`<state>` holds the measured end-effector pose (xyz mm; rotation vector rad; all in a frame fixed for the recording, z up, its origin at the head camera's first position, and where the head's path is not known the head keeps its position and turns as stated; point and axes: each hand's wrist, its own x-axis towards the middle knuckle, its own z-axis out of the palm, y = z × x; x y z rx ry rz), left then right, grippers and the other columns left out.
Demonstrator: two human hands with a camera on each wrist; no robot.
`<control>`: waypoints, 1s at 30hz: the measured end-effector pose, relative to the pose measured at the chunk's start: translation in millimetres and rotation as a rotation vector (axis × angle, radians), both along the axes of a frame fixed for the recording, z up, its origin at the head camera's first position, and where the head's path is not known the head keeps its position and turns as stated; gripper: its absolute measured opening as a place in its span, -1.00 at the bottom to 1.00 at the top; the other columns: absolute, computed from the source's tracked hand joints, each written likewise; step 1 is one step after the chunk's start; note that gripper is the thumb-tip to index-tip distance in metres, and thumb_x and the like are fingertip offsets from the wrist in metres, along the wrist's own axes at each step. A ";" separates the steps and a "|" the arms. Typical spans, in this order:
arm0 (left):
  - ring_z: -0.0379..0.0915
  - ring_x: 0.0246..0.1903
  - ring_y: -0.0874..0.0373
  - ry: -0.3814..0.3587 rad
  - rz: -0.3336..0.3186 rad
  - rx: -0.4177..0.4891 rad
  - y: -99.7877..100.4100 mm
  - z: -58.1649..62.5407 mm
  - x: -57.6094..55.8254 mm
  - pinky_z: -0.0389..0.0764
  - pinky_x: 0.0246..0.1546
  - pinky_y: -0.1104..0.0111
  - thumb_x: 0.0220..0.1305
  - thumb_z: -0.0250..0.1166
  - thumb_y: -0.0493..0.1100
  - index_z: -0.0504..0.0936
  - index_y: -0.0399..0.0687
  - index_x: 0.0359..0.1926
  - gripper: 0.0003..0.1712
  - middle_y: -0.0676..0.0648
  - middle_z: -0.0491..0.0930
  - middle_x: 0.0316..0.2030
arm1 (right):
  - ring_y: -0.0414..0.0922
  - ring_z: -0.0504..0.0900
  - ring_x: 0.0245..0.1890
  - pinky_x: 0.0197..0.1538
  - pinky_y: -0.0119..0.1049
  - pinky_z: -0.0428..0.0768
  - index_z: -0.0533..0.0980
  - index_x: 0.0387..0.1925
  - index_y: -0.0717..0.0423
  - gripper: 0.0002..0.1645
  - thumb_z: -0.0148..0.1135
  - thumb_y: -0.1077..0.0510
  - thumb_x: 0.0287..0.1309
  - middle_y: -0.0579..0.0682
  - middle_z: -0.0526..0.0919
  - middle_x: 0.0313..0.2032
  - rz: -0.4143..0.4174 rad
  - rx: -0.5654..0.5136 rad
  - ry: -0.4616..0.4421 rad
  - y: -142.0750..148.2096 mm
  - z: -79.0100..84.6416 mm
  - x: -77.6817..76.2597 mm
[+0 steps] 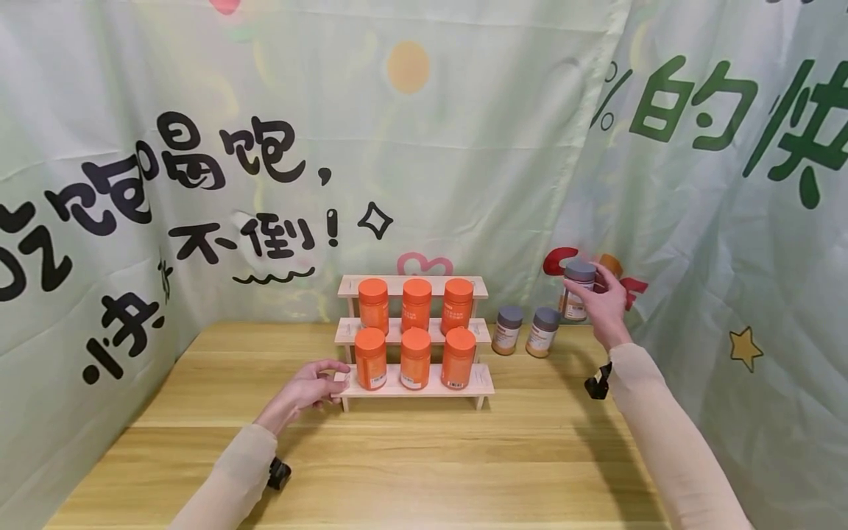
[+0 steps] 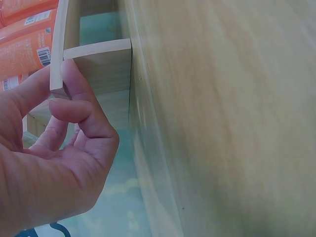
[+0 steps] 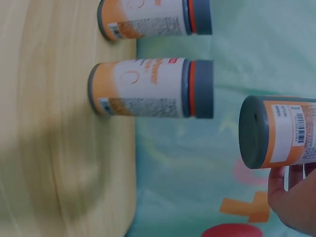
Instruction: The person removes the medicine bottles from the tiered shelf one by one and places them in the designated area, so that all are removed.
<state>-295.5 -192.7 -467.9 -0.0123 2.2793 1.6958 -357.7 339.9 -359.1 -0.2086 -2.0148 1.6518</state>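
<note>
My right hand [image 1: 604, 298] grips a grey-capped supplement bottle [image 1: 575, 302] at the back right. In the right wrist view that bottle [image 3: 281, 133] is raised off the table, its dark base and barcode label showing. Two matching bottles, one nearer [image 1: 542, 333] and one beside the rack [image 1: 507, 331], stand upright on the table. My left hand [image 1: 313, 384] pinches the left end of the bottom step of a three-tier wooden display rack [image 1: 429, 390]. The left wrist view shows thumb and fingers on either side of the step's board [image 2: 58, 74].
Orange jars stand on the rack in two rows of three, one row in front [image 1: 415, 361] and one behind [image 1: 417, 305]. The rack's top step [image 1: 391, 285] rises behind them. Printed fabric curtains [image 1: 464, 147] hang along the back and sides of the wooden table [image 1: 397, 464].
</note>
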 end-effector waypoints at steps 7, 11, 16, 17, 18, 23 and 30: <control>0.56 -0.46 0.10 0.001 -0.002 0.002 0.1 0.2 -0.2 0.39 -0.58 0.38 0.21 0.35 -0.21 0.52 -0.09 0.13 -0.55 -0.11 0.60 -0.36 | -0.33 0.43 -0.07 -0.15 -0.62 0.45 0.33 0.38 -0.07 -0.13 0.49 0.11 0.03 -0.29 0.45 -0.06 -0.032 -0.053 -0.020 12.0 -12.9 -0.6; 0.55 -0.48 0.12 0.005 -0.003 -0.001 0.1 0.0 -0.9 0.39 -0.59 0.39 0.21 0.36 -0.22 0.52 -0.09 0.13 -0.55 -0.11 0.60 -0.36 | -0.31 0.44 -0.01 -0.12 -0.61 0.45 0.27 0.42 -0.04 -0.12 0.44 0.11 0.09 -0.20 0.45 0.04 -0.038 -0.021 -0.065 18.6 -20.0 0.5; 0.54 -0.48 0.13 0.006 -0.003 -0.008 -0.5 -0.7 -1.0 0.39 -0.59 0.39 0.20 0.36 -0.21 0.52 -0.10 0.13 -0.55 -0.11 0.59 -0.36 | -0.30 0.44 0.04 -0.07 -0.60 0.44 0.23 0.44 -0.02 -0.12 0.40 0.07 0.13 -0.03 0.45 0.18 -0.030 0.051 -0.110 23.3 -29.5 2.4; 0.55 -0.48 0.13 0.005 -0.002 -0.010 -0.7 -0.5 -0.9 0.39 -0.59 0.40 0.20 0.36 -0.21 0.52 -0.10 0.13 -0.55 -0.11 0.59 -0.36 | -0.32 0.44 0.01 -0.08 -0.61 0.44 0.23 0.44 -0.01 -0.12 0.40 0.07 0.14 -0.03 0.45 0.17 -0.023 0.062 -0.112 23.5 -32.0 2.7; 0.55 -0.48 0.13 0.006 -0.001 -0.014 -1.0 -0.4 -0.8 0.39 -0.60 0.40 0.21 0.36 -0.21 0.52 -0.10 0.13 -0.55 -0.11 0.58 -0.37 | -0.34 0.45 -0.01 -0.10 -0.63 0.45 0.23 0.45 0.00 -0.12 0.40 0.06 0.14 -0.03 0.45 0.16 -0.018 0.078 -0.115 24.0 -34.5 2.9; 0.56 -0.48 0.12 -0.003 0.000 -0.008 -0.6 0.9 -0.6 0.39 -0.60 0.40 0.21 0.36 -0.21 0.53 -0.08 0.12 -0.56 -0.11 0.60 -0.36 | -0.38 0.44 -0.09 -0.18 -0.68 0.46 0.25 0.42 0.10 -0.16 0.39 0.09 0.16 0.07 0.46 0.15 0.001 0.095 -0.122 25.1 -47.8 5.5; 0.56 -0.48 0.12 -0.007 0.000 -0.005 1.4 3.3 -0.1 0.39 -0.60 0.40 0.21 0.35 -0.23 0.53 -0.09 0.12 -0.56 -0.12 0.60 -0.34 | -0.36 0.45 -0.05 -0.19 -0.71 0.45 0.27 0.40 0.12 -0.20 0.37 0.13 0.17 0.19 0.43 0.23 -0.021 0.105 -0.157 27.0 -62.5 6.1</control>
